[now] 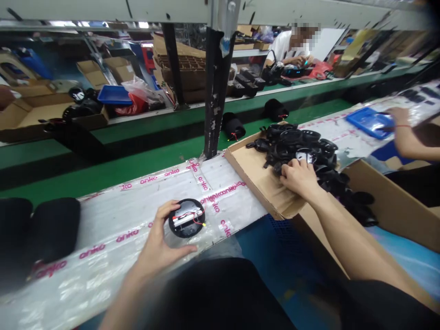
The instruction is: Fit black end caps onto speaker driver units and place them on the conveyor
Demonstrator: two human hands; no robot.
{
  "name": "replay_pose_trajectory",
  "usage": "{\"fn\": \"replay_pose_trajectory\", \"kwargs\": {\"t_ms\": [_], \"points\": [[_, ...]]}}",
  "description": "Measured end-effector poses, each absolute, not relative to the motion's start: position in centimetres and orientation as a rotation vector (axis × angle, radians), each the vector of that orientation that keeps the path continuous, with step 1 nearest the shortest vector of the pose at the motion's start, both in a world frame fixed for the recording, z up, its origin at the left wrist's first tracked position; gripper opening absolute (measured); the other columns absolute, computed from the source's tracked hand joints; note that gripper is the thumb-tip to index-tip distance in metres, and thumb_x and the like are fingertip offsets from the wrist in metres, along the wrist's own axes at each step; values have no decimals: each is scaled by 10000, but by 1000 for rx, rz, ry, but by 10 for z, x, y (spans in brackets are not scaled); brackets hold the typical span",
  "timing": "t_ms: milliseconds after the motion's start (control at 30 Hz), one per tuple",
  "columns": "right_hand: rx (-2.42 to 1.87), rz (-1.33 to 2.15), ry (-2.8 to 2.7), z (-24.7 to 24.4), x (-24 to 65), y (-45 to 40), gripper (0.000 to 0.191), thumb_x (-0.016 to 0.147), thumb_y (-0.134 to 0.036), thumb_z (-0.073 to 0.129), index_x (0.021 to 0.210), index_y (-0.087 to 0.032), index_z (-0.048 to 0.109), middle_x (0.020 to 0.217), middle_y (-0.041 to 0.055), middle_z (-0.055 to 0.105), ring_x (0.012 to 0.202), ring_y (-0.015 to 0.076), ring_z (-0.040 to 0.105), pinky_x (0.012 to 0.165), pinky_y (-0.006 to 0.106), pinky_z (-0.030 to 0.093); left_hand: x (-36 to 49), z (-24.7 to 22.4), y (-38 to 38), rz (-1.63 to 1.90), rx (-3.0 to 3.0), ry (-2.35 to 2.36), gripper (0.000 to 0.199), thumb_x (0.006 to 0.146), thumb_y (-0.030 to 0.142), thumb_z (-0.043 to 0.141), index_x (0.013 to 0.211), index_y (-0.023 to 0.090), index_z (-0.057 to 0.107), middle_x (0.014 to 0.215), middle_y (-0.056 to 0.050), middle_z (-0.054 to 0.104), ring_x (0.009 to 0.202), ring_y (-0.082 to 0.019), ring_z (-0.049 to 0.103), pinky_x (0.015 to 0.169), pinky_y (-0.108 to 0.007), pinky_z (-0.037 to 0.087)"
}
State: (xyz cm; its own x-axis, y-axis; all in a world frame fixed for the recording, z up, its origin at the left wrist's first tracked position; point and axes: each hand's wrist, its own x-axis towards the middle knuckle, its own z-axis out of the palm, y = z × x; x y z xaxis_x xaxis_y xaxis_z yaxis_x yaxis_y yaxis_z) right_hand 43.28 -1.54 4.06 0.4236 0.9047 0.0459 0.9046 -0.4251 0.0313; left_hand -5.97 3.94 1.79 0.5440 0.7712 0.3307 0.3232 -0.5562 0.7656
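On the plastic-covered bench (113, 206) is a round black housing (187, 218) with red and yellow-tipped wires inside. My left hand (161, 243) curves around its left side, fingertips at the rim, thumb spread apart below it. Over to the right, my right hand (299, 176) reaches into a shallow cardboard tray (254, 183) heaped with black plastic parts (285, 142). Its fingers touch the pile beside a part with a shiny face (305, 156). Whether they grip a piece is hard to make out.
Black cylinders (55, 227) stand at the left. Behind the bench runs a green conveyor (137, 158) carrying black cylinders (233, 126). A dark post (213, 91) rises at the bench's back edge. Another person's hand (400, 117) is at a blue tray (369, 123); a person sits across.
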Motion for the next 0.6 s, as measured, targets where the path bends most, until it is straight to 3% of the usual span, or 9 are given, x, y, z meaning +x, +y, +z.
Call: {"fn": "replay_pose_trajectory", "kwargs": {"t_ms": [133, 233, 333, 400, 533, 600], "points": [[2804, -129, 1938, 53, 420, -3, 216, 993, -362, 590, 967, -181, 704, 1274, 212, 679, 1253, 349, 633, 1054, 506, 507, -36, -14, 27, 1212, 2146, 923, 858, 837, 465, 912, 1542, 297, 453, 1462, -150, 596, 1419, -362, 610, 1171, -581, 553], [2844, -885, 2432, 67, 382, -1, 256, 1027, -494, 610, 984, -242, 628, 1489, 159, 627, 1434, 311, 591, 1135, 473, 517, -40, -12, 34, 1216, 2218, 868, 865, 830, 403, 925, 1552, 267, 469, 1450, -162, 615, 1384, -353, 634, 1142, -548, 581], [2458, -1424, 2652, 65, 325, -6, 240, 1068, -497, 585, 1013, -264, 588, 1544, 120, 614, 1512, 306, 549, 1216, 522, 473, -55, 0, 45, 1148, 2246, 865, 865, 833, 387, 925, 1557, 261, 468, 1470, -170, 613, 1394, -350, 632, 1158, -541, 576], [2176, -1417, 2694, 52, 289, -11, 173, 1094, -421, 551, 1025, -267, 595, 1504, 117, 632, 1506, 307, 556, 1217, 540, 482, -65, 11, 50, 1082, 2247, 873, 860, 854, 389, 905, 1570, 261, 446, 1498, -178, 594, 1424, -351, 612, 1174, -545, 566], [1885, -1036, 2783, 17, 248, -21, 42, 1032, -209, 599, 1040, -246, 618, 1528, 155, 574, 1489, 342, 560, 1202, 568, 519, -77, 34, 46, 901, 2288, 919, 738, 912, 391, 848, 1548, 246, 503, 1605, -194, 500, 1532, -368, 507, 1225, -558, 519], [1860, -842, 2778, 6, 244, -24, 296, 949, -123, 656, 1224, -228, 626, 1575, 195, 516, 1472, 378, 568, 1161, 574, 563, -75, 42, 41, 934, 2351, 958, 552, 958, 323, 803, 1466, 241, 602, 1589, -182, 513, 1525, -349, 515, 1213, -534, 527]]}}
